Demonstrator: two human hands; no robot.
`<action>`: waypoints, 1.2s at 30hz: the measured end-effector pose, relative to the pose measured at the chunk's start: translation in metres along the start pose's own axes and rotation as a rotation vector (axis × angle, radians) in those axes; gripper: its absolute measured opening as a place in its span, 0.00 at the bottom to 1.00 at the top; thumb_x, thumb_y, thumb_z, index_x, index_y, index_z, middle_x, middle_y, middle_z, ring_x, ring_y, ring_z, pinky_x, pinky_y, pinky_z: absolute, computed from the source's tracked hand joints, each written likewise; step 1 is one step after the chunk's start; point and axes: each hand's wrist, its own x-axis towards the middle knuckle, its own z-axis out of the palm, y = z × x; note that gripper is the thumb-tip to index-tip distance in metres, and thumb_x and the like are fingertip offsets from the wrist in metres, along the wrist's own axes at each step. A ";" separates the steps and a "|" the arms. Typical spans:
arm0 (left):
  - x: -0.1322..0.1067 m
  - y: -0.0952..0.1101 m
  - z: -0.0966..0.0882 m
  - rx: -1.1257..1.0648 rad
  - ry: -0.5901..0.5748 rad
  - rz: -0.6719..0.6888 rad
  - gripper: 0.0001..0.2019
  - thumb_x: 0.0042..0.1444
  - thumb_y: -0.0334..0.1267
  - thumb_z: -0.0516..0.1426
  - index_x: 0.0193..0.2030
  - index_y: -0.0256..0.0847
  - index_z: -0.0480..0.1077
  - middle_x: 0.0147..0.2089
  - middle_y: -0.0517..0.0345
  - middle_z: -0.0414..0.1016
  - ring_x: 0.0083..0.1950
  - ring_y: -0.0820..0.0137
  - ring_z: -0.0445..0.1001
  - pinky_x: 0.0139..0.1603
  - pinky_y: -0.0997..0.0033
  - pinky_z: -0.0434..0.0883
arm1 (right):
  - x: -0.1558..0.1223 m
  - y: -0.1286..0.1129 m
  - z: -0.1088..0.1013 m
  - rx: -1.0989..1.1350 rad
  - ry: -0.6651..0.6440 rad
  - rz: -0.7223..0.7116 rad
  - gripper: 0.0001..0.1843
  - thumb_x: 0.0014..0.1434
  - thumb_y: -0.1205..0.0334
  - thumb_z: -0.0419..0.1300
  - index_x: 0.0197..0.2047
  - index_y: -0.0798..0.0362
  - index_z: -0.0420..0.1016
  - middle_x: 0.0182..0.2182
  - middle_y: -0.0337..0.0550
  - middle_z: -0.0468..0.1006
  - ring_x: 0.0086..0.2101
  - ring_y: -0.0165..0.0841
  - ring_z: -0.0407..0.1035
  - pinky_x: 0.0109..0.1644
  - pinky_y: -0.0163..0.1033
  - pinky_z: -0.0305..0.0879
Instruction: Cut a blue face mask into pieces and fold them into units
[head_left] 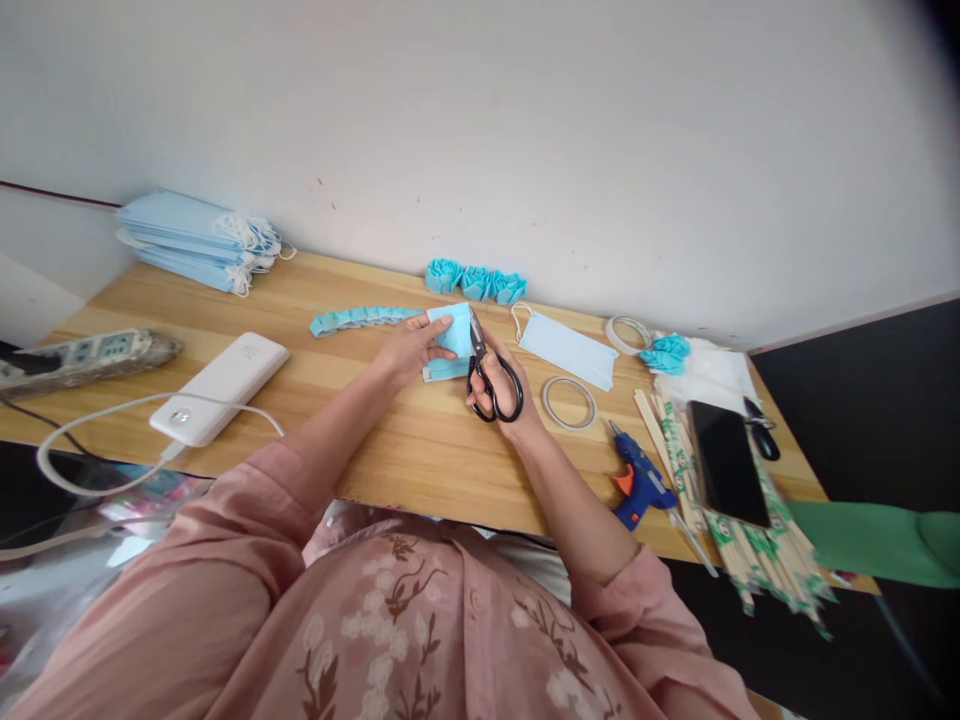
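Near the counter's back edge, the left hand is pinching a blue mask piece, the right hand is gripping scissors; a tape ring and a whole mask are lying just right.

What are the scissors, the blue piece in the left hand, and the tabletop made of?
Scissors: glossy black loop handles, coated metal or plastic; blades grey, likely steel. Blue piece: matte, folded, likely non-woven mask fabric. Tabletop: light striped grain, smooth sheen; wood or laminate, cannot tell.
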 end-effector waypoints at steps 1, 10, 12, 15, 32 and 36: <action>0.000 0.001 0.000 0.007 0.010 0.005 0.10 0.53 0.37 0.67 0.38 0.32 0.77 0.31 0.56 0.80 0.27 0.75 0.76 0.28 0.76 0.77 | 0.000 0.001 -0.001 0.001 -0.008 0.007 0.47 0.55 0.34 0.62 0.68 0.53 0.60 0.18 0.25 0.66 0.13 0.21 0.53 0.24 0.33 0.68; -0.003 0.003 0.000 0.176 0.016 0.124 0.14 0.49 0.43 0.69 0.36 0.33 0.78 0.30 0.56 0.79 0.28 0.73 0.75 0.28 0.74 0.77 | 0.000 0.002 -0.003 0.060 -0.147 0.046 0.45 0.55 0.31 0.60 0.68 0.46 0.60 0.22 0.27 0.65 0.16 0.22 0.54 0.35 0.38 0.74; -0.003 0.002 0.001 0.204 0.018 0.135 0.14 0.49 0.44 0.69 0.35 0.33 0.78 0.29 0.56 0.78 0.28 0.74 0.74 0.29 0.73 0.77 | 0.000 0.003 -0.003 0.068 -0.149 0.041 0.44 0.56 0.32 0.60 0.68 0.46 0.60 0.22 0.27 0.65 0.16 0.22 0.54 0.35 0.38 0.74; -0.004 0.001 0.003 0.249 0.013 0.133 0.14 0.49 0.44 0.68 0.34 0.33 0.78 0.29 0.56 0.78 0.28 0.73 0.74 0.29 0.72 0.77 | 0.000 0.003 -0.004 0.080 -0.157 0.045 0.43 0.57 0.33 0.60 0.68 0.47 0.60 0.22 0.27 0.65 0.16 0.22 0.54 0.35 0.38 0.74; -0.005 -0.002 0.004 0.177 -0.082 0.064 0.18 0.46 0.47 0.70 0.33 0.32 0.76 0.28 0.57 0.77 0.28 0.74 0.74 0.30 0.74 0.77 | 0.001 0.007 0.000 0.101 -0.023 -0.068 0.44 0.55 0.32 0.61 0.66 0.49 0.61 0.20 0.26 0.67 0.14 0.22 0.54 0.29 0.36 0.73; -0.004 -0.001 0.003 0.190 -0.088 0.061 0.19 0.44 0.48 0.70 0.34 0.32 0.76 0.29 0.57 0.78 0.28 0.74 0.74 0.29 0.74 0.76 | 0.001 0.005 0.000 0.085 -0.016 -0.085 0.43 0.56 0.34 0.61 0.66 0.49 0.61 0.19 0.26 0.67 0.13 0.22 0.53 0.28 0.35 0.72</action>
